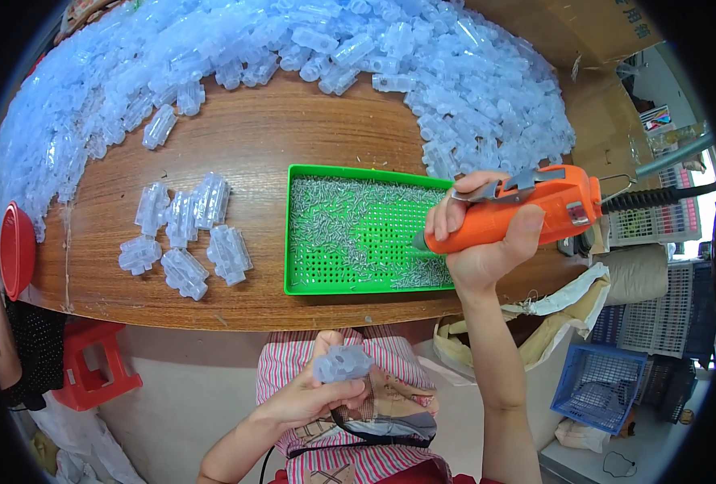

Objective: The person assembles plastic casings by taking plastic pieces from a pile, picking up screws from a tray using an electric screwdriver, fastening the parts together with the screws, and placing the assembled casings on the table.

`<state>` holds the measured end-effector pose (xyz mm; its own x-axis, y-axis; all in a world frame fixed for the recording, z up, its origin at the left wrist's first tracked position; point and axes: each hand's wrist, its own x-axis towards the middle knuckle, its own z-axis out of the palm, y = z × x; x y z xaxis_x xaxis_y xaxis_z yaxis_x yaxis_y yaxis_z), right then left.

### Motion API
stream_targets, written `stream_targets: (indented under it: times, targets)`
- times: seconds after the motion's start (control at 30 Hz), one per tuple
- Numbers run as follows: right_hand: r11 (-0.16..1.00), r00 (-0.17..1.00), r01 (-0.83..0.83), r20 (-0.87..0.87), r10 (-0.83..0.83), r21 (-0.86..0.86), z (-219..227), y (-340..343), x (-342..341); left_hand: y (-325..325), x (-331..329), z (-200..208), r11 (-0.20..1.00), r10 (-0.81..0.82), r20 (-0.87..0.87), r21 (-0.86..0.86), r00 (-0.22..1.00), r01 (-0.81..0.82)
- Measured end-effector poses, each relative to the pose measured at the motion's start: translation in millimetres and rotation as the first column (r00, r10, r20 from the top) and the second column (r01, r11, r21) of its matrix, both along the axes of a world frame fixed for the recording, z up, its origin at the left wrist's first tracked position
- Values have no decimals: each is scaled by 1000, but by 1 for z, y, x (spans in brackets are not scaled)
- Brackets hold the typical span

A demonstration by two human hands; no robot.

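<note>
My right hand (487, 242) is wrapped round an orange electric screwdriver (527, 216) with a grey lever and a black cord. Its tip points down-left over a green perforated tray (398, 286) that holds many small silver screws (322, 218). In front of my lap, below the table edge, my left hand (330, 391) grips a translucent plastic casing (342, 363) between thumb and fingers. Left of the tray, several similar clear casings (181, 218) lie in a loose group on the table.
A large heap of clear plastic casings (213, 48) curves along the back of the wooden table (269, 129). A red bowl (18, 250) is at the left, beside another person's arm (3, 339). A red stool (92, 367), an open sack (535, 331) and a blue crate (600, 387) stand below.
</note>
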<state>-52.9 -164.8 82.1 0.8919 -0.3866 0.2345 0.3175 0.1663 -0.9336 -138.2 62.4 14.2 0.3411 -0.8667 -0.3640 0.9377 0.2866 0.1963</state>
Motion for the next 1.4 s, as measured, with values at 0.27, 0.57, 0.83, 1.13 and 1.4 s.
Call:
stream_targets:
  times: [0.27,0.57,0.83,1.13,1.4]
  targets:
    - [999,1000,-30,-9,30,-15,-21,4,4,5,-8,-5,965,164,-87,-193,983,-178]
    - [999,1000,-18,-13,18,-35,-25,1,6,9,-4,9,972,196,-88,-111,977,-205]
    - [997,998,-63,0,63,-42,-24,6,4,-4,-10,0,944,126,126,289,984,-158]
    - [971,948,-234,212,237,-42,20,8,-39,-41,-14,-20,853,203,326,405,923,-330]
    - [958,940,-233,212,266,-169,11,45,-90,-53,-24,-24,801,343,314,395,885,-450]
